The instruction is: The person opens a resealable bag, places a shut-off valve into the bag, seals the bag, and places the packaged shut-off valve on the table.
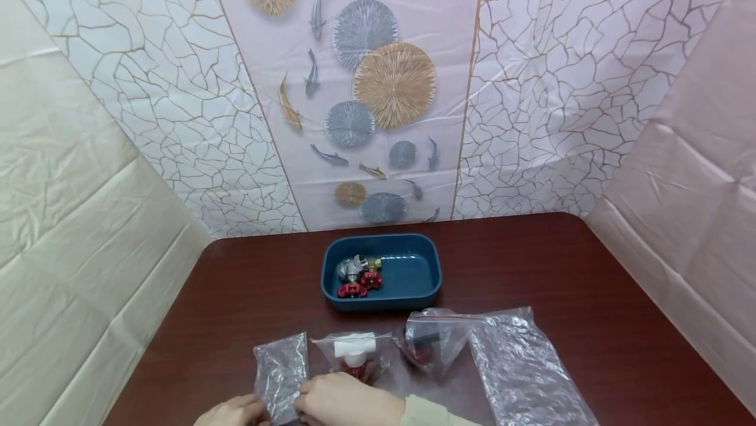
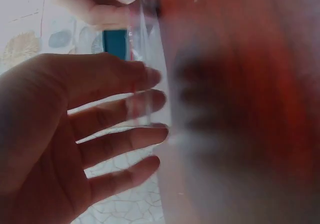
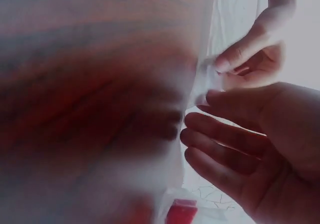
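Observation:
A clear zip-lock bag [image 1: 283,370] lies flat near the table's front edge, between both hands. My left hand [image 1: 236,409] pinches its near left edge, the other fingers spread in the left wrist view. My right hand [image 1: 348,400] pinches the right side near the bag's lower corner, its remaining fingers extended against the table side in the right wrist view. A red zip strip [image 2: 133,58] runs along the bag's mouth. Just beyond my right hand stands a zip-lock bag [image 1: 384,347] holding a valve with a red handwheel [image 1: 357,369] and a white part [image 1: 354,345].
A blue tray [image 1: 413,300] at the back holds valves [image 1: 352,272] with red handwheels. Right of the middle sits another filled zip-lock bag [image 1: 437,354] with red and black parts inside. Beside it, a large clear bag [image 1: 525,367] stretches to the front edge of the dark table [image 1: 236,288].

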The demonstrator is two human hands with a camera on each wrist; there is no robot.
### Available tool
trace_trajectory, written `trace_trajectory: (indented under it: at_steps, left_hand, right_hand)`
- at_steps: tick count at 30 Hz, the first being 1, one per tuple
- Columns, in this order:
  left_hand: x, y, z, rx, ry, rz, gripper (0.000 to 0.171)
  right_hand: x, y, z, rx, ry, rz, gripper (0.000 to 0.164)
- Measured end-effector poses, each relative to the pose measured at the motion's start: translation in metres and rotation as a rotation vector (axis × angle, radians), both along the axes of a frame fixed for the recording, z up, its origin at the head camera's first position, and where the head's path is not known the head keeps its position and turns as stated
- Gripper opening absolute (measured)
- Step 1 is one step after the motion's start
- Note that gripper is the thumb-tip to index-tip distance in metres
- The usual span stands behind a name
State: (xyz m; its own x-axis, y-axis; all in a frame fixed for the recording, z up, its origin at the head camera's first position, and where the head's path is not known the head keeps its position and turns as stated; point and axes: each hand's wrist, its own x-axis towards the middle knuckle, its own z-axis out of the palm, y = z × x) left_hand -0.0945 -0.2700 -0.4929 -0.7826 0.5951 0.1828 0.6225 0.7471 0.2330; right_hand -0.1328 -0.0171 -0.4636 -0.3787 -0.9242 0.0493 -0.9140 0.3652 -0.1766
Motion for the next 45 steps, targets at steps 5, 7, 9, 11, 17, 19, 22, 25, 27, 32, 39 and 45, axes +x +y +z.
trace_trajectory:
  at_steps: [5,7,9,11,17,19,22,25,27,32,39,45]
  left_hand:
    - [-0.005,0.007,0.028,0.015,0.179,0.013,0.025]
    - [-0.009,0.010,0.041,0.024,0.318,0.011,0.019]
    - [-0.013,0.014,0.055,0.027,0.447,0.013,0.010]
    - [-0.017,0.020,0.070,0.037,0.572,0.012,0.024]
    - [-0.025,0.037,0.116,0.095,0.680,-0.023,0.042]
    - [-0.028,0.042,0.128,0.120,0.685,-0.041,0.037]
    - [-0.031,0.048,0.139,0.146,0.694,-0.058,0.034]
    - [-0.034,0.053,0.143,0.158,0.692,-0.068,0.033]
    - [-0.036,0.055,0.143,0.154,0.658,-0.060,0.031]
    - [-0.043,0.063,0.143,0.159,0.596,-0.052,0.016]
    - [-0.052,0.076,0.147,0.249,0.571,-0.063,0.007]
    - [-0.051,0.091,0.153,0.339,0.550,-0.044,0.007]
  right_hand:
    - [-0.002,0.004,0.012,-0.129,0.030,-0.089,0.010]
    - [-0.003,0.006,0.019,-0.195,0.089,-0.128,0.009]
    - [-0.004,0.009,0.027,-0.276,0.135,-0.162,0.009]
    - [-0.006,0.013,0.036,-0.369,0.152,-0.186,0.008]
    - [-0.013,0.025,0.062,-0.635,0.035,-0.247,0.013]
    - [-0.014,0.030,0.069,-0.691,-0.001,-0.258,0.015]
    - [-0.016,0.036,0.077,-0.743,-0.022,-0.263,0.015]
    - [-0.018,0.041,0.081,-0.773,-0.016,-0.271,0.015]
    - [-0.019,0.045,0.083,-0.785,-0.022,-0.278,0.015]
    - [-0.023,0.054,0.085,-0.802,-0.025,-0.301,0.015]
    - [-0.026,0.068,0.088,-0.856,0.070,-0.351,0.016]
    - [-0.021,0.084,0.095,-0.971,0.215,-0.377,0.025]
